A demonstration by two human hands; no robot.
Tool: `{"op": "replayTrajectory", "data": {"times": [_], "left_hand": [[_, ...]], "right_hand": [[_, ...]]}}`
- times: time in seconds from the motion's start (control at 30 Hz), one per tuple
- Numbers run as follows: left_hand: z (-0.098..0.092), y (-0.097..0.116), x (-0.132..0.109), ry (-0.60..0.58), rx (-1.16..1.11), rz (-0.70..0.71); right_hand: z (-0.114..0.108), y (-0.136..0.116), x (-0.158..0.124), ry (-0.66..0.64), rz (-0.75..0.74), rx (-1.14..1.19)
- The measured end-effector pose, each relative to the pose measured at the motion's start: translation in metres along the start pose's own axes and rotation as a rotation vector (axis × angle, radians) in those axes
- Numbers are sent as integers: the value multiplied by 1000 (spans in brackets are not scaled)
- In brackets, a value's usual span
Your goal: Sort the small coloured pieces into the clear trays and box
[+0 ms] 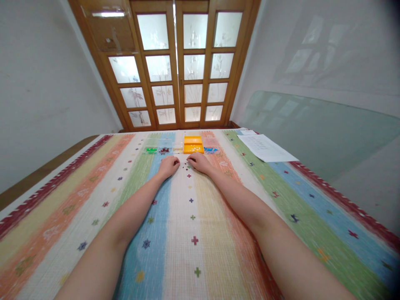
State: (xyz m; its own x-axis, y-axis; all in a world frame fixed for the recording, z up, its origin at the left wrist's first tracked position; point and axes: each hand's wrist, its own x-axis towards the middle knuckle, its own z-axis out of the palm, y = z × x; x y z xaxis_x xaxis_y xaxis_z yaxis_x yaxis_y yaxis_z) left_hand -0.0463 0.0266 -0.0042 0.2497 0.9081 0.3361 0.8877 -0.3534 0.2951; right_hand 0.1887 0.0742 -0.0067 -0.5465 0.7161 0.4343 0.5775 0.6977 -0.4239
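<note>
While both forearms reach up the worktop (181, 258), its striped cloth runs toward the yellow box (193, 144), landmark for everything below. On this side of the yellow box, a few tiny dark pieces (186, 169) lie loose on the cloth; too small to identify, and they mix visually with the printed crosses.

Left hand (169, 166): near side of the yellow box and left of it, fingers curled, thumb close to the index finger. Cannot tell if it has hold of anything. Right hand (199, 163): just this side of the yellow box, fingers bent, tips drawn near together over the loose pieces' right side; any tiny piece between them is not readable.

The yellow box stands open, small white pieces (196, 148) inside. Left of it, clear containers with green pieces (151, 150) and dark red pieces (164, 150); right of it, blue pieces (211, 150).

Progress, as judged: looks partway. Colours sit grouped in their containers, the few dark pieces outside them are unfinished; nothing assembled is visible.

Well right of the yellow box, printed paper (265, 148). Beyond it, wooden doors (180, 62).
</note>
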Motion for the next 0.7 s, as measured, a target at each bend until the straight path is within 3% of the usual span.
{"op": "replayTrajectory", "data": {"times": [0.37,0.7], "left_hand": [[-1,1,0,6,-63,11],[3,-6,3,106,-226,-22]], "right_hand": [[-1,-1,1,16,3,-16],[-1,-2,0,17,-10,-49]]}}
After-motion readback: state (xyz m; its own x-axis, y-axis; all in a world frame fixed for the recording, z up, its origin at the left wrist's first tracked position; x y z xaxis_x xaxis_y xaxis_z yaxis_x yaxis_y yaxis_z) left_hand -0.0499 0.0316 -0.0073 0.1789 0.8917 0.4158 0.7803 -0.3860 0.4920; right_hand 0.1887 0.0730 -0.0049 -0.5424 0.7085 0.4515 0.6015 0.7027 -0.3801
